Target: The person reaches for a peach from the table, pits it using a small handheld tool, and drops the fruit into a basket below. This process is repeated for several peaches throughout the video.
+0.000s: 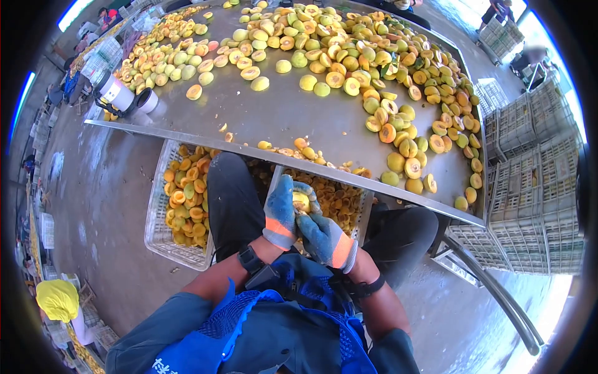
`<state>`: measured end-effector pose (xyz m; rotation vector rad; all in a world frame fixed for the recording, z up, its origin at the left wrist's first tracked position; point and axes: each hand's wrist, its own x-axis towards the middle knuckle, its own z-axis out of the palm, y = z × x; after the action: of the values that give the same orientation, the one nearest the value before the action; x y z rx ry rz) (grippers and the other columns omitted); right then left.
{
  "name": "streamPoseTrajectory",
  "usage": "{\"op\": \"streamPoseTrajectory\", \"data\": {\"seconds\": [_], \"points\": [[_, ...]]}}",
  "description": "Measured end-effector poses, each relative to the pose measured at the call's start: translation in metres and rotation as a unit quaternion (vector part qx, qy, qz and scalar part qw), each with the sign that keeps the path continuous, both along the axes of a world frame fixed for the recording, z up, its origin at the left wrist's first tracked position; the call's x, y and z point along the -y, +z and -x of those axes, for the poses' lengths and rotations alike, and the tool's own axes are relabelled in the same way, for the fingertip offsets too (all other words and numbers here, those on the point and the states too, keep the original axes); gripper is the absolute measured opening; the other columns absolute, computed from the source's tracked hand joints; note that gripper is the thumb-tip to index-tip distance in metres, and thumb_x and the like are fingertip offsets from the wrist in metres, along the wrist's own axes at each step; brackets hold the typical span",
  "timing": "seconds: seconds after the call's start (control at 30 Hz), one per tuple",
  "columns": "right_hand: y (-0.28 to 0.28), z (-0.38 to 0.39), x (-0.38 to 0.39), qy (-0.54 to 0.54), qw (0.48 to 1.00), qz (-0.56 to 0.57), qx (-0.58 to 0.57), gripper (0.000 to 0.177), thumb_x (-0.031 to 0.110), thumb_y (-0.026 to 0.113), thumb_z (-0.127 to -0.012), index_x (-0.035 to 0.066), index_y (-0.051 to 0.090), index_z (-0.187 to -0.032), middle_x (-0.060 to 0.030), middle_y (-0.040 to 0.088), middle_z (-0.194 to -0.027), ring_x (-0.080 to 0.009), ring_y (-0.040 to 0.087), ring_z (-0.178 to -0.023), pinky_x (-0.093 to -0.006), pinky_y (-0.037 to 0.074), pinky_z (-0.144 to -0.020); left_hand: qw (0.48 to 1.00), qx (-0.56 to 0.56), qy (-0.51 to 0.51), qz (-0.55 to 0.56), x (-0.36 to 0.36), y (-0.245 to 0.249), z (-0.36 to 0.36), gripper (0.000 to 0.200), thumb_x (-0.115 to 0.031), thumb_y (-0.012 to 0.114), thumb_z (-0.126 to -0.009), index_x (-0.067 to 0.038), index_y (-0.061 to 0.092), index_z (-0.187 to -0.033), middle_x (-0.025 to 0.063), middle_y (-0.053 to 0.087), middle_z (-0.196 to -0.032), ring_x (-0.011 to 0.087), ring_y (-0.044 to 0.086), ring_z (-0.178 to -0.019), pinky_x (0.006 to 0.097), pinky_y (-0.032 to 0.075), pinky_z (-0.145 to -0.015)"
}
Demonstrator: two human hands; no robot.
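Both hands wear blue and orange work gloves and meet above the lap, just below the table's near edge. Between them is a yellow fruit piece (301,202). My left hand (281,209) is wrapped round its left side, fingers closed. From the lower right, my right hand (321,234) presses its closed fingers against the same piece. Whether a small tool is also held cannot be made out. Behind the hands, under the table edge, a crate of fruit pieces (346,209) is partly hidden by them.
A metal table (205,121) bears many halved fruits (336,79) along its far and right sides. Two cups (115,91) stand at its left corner. A white crate of fruit (187,209) sits left of my knee. Stacked crates (529,199) rise at the right. People are in the background.
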<state>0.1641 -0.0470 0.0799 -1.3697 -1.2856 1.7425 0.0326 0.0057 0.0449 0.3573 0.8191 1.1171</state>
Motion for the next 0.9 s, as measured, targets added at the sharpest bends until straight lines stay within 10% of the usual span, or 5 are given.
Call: {"op": "streamPoseTrajectory", "data": {"seconds": [0.23,0.53,0.73,0.77,0.9], "points": [[-0.006,-0.014,0.003,0.023,0.978,0.127,-0.163,0.044,0.042,0.047,-0.108,0.002,0.065,-0.101,-0.0011,0.057,-0.070,-0.0076,0.049,-0.059,-0.0240,0.040,-0.053,1.000,0.004,-0.011,0.015,0.007,0.001,-0.004,0.052,-0.053,0.049,-0.104,-0.005,0.065,-0.090,0.0117,0.066,-0.078,0.0232,0.066,-0.066,0.0354,0.057,-0.062],[-0.031,-0.020,0.023,-0.014,0.758,0.334,-0.560,0.041,0.046,0.047,-0.106,0.007,0.058,-0.099,0.0009,0.043,-0.056,-0.0094,0.038,-0.041,-0.0242,0.029,-0.036,0.980,0.137,-0.143,0.004,0.000,-0.004,0.004,0.053,-0.054,0.048,-0.104,-0.005,0.065,-0.097,0.0147,0.066,-0.092,0.0299,0.067,-0.083,0.0446,0.058,-0.076],[-0.046,0.002,0.020,-0.101,0.988,-0.111,0.026,0.028,0.031,0.051,-0.106,0.006,0.060,-0.095,0.0027,0.049,-0.063,-0.0063,0.045,-0.051,-0.0242,0.035,-0.046,0.995,0.071,-0.071,-0.024,-0.027,-0.012,0.067,0.034,-0.031,0.052,-0.106,-0.001,0.061,-0.121,0.0138,0.067,-0.106,0.0286,0.068,-0.099,0.0445,0.059,-0.091],[-0.050,0.004,0.020,-0.133,0.989,-0.016,-0.057,0.027,0.028,0.053,-0.106,0.005,0.059,-0.094,0.0032,0.049,-0.064,-0.0059,0.045,-0.055,-0.0243,0.036,-0.049,0.996,0.026,-0.065,-0.054,-0.030,-0.009,0.079,0.030,-0.025,0.053,-0.106,-0.001,0.060,-0.123,0.0137,0.067,-0.107,0.0275,0.069,-0.100,0.0427,0.059,-0.091],[-0.058,0.005,0.025,-0.135,0.989,-0.059,0.002,0.024,0.022,0.055,-0.105,0.002,0.060,-0.092,0.0040,0.053,-0.070,-0.0058,0.047,-0.064,-0.0254,0.040,-0.056,0.790,-0.440,-0.003,-0.427,-0.038,0.006,0.153,0.028,-0.005,0.068,-0.095,0.000,0.060,-0.121,0.0130,0.067,-0.110,0.0229,0.069,-0.099,0.0361,0.058,-0.089]]}}
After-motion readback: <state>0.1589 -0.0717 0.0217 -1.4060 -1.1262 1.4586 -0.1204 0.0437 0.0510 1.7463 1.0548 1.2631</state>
